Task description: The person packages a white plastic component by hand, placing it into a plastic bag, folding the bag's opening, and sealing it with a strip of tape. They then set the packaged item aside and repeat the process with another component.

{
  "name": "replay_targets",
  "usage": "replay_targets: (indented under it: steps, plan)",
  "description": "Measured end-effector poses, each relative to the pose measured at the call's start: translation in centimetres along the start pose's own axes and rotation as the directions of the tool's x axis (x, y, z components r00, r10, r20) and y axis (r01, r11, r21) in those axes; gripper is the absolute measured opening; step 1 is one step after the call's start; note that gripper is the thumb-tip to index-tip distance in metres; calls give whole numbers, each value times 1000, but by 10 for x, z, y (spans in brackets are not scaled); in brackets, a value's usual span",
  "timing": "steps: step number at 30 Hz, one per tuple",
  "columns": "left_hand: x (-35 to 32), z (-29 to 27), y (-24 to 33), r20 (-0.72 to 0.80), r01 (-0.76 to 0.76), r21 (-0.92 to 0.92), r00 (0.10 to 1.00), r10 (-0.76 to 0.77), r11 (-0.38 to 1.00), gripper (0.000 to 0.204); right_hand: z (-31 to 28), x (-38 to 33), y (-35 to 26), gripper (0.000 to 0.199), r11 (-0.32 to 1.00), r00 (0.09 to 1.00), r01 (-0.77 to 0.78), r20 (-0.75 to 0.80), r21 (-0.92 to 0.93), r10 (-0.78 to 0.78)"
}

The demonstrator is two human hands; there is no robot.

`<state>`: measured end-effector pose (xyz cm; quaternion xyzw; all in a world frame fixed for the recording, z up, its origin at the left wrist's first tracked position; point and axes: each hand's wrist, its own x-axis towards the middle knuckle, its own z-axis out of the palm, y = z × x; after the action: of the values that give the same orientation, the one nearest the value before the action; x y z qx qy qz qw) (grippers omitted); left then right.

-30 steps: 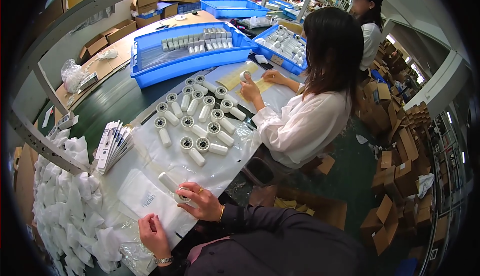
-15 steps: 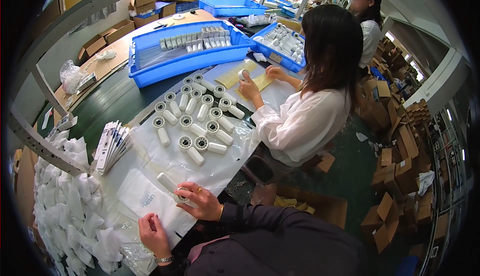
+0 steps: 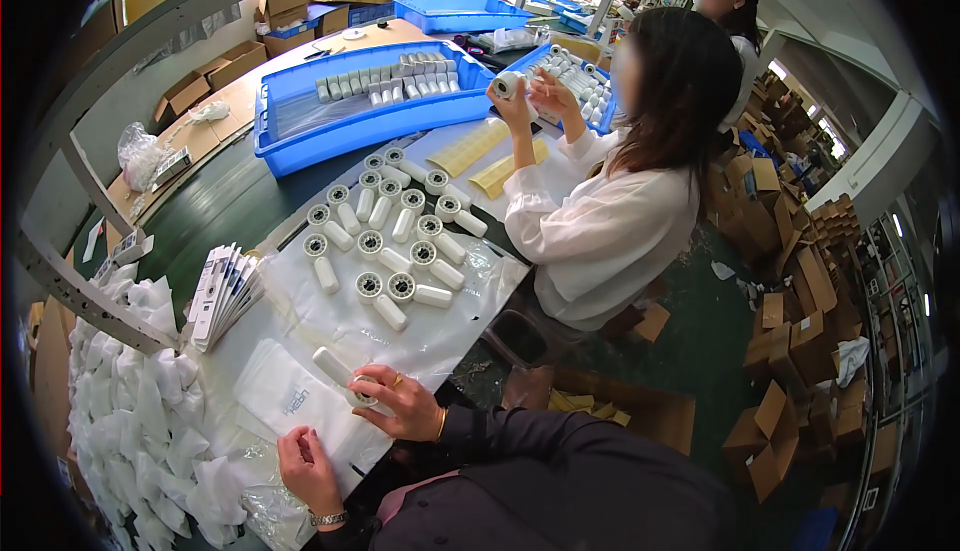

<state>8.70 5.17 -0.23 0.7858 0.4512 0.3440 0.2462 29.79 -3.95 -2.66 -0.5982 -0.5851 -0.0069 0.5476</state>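
My right hand grips a white cylindrical part by its wheel end, with the tube lying on a flat white pouch. My left hand presses down on the near edge of that pouch, close to my body. Beyond them, several more white cylindrical parts lie in rows on a clear plastic sheet. A fanned stack of white leaflets sits to the left of the sheet.
A heap of filled white pouches lines the left side of the table. A co-worker in a white top sits to the right, holding up a part. A blue tray of parts stands farther back; cardboard boxes cover the floor at right.
The co-worker has raised both hands from the table and now holds a part up in front of them. My own hands have hardly moved on the pouch.
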Motion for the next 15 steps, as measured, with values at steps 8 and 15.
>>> replay_targets:
  steps: [8, 15]
  plan:
    - [0, 0, -1, 7, 11, -2, 1000, -11, 1000, 10, 0, 1, -1, 58, 1000, 1000, 9, -2, -14, -9]
    - [0, 0, 0, 4, 9, -5, 1000, -9, 1000, 9, 0, 0, 0, 58, 1000, 1000, 9, -8, -14, -9]
